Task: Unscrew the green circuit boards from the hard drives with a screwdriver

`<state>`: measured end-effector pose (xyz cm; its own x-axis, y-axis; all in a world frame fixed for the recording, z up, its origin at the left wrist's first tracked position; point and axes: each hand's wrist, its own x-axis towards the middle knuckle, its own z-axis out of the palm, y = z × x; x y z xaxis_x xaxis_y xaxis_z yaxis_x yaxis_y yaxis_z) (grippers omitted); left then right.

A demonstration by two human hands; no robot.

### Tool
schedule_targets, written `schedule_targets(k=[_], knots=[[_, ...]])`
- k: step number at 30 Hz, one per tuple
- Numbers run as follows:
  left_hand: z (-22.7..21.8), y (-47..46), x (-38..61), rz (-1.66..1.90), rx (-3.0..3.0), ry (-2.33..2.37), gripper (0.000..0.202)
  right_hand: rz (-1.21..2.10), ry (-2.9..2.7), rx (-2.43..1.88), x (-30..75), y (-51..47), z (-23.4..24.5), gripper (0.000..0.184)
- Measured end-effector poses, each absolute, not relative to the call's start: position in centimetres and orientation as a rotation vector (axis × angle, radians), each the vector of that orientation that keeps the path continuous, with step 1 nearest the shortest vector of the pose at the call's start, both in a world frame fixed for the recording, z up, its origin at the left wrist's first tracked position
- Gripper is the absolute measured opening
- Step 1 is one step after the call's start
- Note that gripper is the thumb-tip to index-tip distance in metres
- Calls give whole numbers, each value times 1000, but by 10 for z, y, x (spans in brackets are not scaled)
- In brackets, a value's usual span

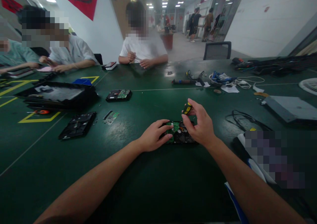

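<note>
Fingers [195, 105] of the right hand [201, 126] grasp a yellow-and-black screwdriver [187, 108], best held upright; the left hand [155, 136], fingers spread, rests on the green circuit board [176, 127] alongside.

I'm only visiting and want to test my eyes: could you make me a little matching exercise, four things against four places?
1. screwdriver
2. left hand
3. chair
4. grey box

A. beyond the far edge of the table
B. in the right hand
C. on the table's right side
D. touching the black device

Pairs: 1-B, 2-D, 3-A, 4-C
</note>
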<state>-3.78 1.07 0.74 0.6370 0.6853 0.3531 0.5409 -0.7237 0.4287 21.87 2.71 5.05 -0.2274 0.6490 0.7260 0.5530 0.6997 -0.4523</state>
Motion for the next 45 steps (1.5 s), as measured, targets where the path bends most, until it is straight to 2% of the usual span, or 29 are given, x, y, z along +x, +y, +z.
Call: schedule_targets(k=[3,10,16,23,33,45], knots=[[8,11,-38,725,2576,997,44,195,-1905,-927,217,27,50,69],[8,10,-38,718,2581,992,45,19,-1862,-944,219,30,48,65],[8,10,-38,719,2579,989,44,142,-1844,-925,217,30,47,67],[6,11,-39,725,2583,992,46,10,-1815,-939,217,30,49,60],[8,10,-38,725,2576,998,45,160,-1841,-898,216,29,46,69],[8,10,-38,735,2573,997,46,123,-1827,-908,217,30,45,67]])
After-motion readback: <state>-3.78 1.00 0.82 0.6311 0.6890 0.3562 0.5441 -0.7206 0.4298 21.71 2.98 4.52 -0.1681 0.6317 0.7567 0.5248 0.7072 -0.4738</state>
